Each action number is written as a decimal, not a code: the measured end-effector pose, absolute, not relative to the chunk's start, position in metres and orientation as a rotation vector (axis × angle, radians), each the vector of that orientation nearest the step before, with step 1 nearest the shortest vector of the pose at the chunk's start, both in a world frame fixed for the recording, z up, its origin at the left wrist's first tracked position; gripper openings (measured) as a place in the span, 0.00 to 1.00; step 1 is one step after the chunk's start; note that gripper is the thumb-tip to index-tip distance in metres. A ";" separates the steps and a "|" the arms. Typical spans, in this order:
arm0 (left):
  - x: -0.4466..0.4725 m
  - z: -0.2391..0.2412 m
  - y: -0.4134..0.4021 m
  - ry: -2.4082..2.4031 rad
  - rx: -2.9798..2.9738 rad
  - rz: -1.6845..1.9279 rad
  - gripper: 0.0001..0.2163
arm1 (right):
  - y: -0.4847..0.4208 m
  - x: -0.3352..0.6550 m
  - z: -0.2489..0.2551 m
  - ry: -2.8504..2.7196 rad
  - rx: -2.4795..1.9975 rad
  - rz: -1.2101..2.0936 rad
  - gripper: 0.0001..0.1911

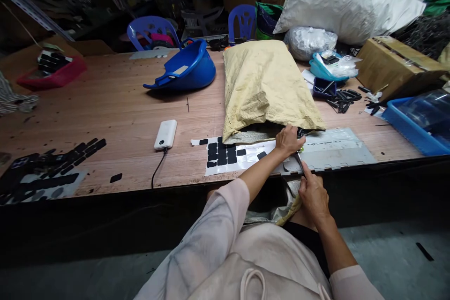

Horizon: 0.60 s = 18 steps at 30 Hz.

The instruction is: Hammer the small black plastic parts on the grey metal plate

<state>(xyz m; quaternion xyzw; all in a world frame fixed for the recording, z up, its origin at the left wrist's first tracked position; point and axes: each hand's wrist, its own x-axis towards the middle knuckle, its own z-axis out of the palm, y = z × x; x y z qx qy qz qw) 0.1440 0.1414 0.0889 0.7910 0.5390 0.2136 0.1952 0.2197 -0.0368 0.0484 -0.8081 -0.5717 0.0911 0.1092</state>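
Observation:
My left hand (288,140) is closed around a small dark part at the mouth of the yellow woven sack (267,84), which lies flat on the wooden table (116,103). My right hand (312,194) sits at the table's front edge, fingers curled, index finger pointing up toward a thin dark piece just below the left hand. A white sheet with several black pads (228,154) lies left of my left hand. A clear plastic sheet (333,152) lies to the right.
A white power bank (166,134) with a cable lies left of the sheet. Black pads (52,168) cover the near-left table. A blue helmet-like shell (186,70), red tray (52,72), cardboard box (397,63), blue bin (418,122) and white sack (344,0) stand around.

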 end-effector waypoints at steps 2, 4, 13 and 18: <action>0.163 0.090 0.156 1.585 2.208 0.553 0.17 | -0.037 0.220 0.048 -1.676 -2.379 0.264 0.30; 0.175 0.088 0.162 1.637 2.207 0.532 0.19 | -0.038 0.219 0.047 -1.680 -2.368 0.260 0.30; 0.139 0.083 0.161 1.505 2.227 0.645 0.09 | -0.039 0.219 0.046 -1.672 -2.362 0.285 0.31; 0.064 0.070 0.127 1.446 2.176 0.824 0.09 | -0.038 0.219 0.046 -1.637 -2.341 0.300 0.31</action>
